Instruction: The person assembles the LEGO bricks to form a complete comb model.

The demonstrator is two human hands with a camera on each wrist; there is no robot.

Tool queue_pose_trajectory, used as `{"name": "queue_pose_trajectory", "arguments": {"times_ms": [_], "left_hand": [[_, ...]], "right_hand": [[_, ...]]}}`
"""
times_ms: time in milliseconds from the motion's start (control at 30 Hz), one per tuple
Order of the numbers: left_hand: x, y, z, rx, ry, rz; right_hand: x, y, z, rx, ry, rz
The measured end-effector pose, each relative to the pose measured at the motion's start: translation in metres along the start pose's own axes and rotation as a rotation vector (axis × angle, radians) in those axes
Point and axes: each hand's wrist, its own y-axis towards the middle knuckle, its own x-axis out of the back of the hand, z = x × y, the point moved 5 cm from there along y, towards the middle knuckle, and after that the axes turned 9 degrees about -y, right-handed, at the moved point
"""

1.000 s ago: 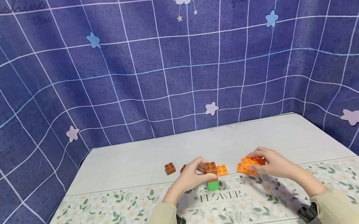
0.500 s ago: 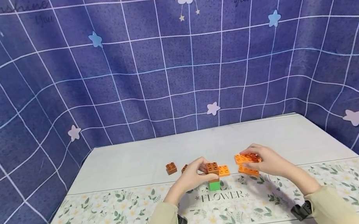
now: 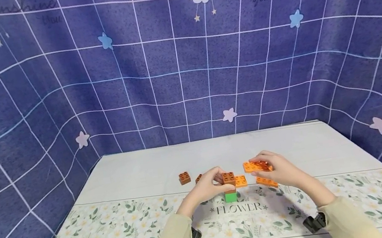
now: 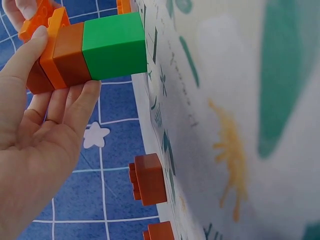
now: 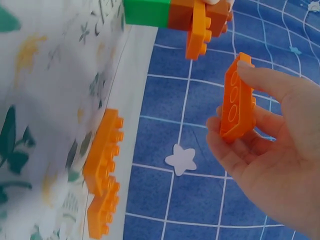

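My left hand (image 3: 207, 186) grips a short tower of toy building bricks standing on the table. From the bottom up it has a green brick (image 4: 115, 46), a brown brick (image 4: 71, 52), a thin orange brick (image 5: 196, 30) jutting out to the right, and a brown brick (image 3: 228, 178) on top. To the right of the tower, my right hand (image 3: 278, 166) pinches another thin orange brick (image 5: 237, 97) between thumb and fingers. That brick is raised off the table, its hollow underside showing in the right wrist view, and apart from the tower.
Two more orange bricks lie on the table under my right hand, the nearer orange brick (image 5: 102, 152) larger in the right wrist view. Beyond my left hand lie a brown brick (image 3: 184, 178) and a second brown brick (image 4: 150, 179). A blue curtain (image 3: 185, 86) surrounds the table.
My right hand has lifted the orange brick away from the other orange bricks and carried it left toward the tower. My left hand keeps its hold on the tower.
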Motion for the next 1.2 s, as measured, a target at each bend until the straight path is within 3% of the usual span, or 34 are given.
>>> {"name": "queue_pose_trajectory", "arguments": {"times_ms": [567, 833, 1200], "left_hand": [[0.0, 0.001, 0.001, 0.0, -0.022, 0.009], [-0.001, 0.0, 0.0, -0.001, -0.019, 0.005], [0.0, 0.0, -0.004, -0.033, -0.023, 0.01]], "right_hand": [[-0.009, 0.014, 0.029, 0.065, 0.038, 0.011], [-0.017, 0.016, 0.035, 0.061, 0.069, 0.072], [-0.024, 0.021, 0.041, 0.078, 0.076, 0.078]]}}
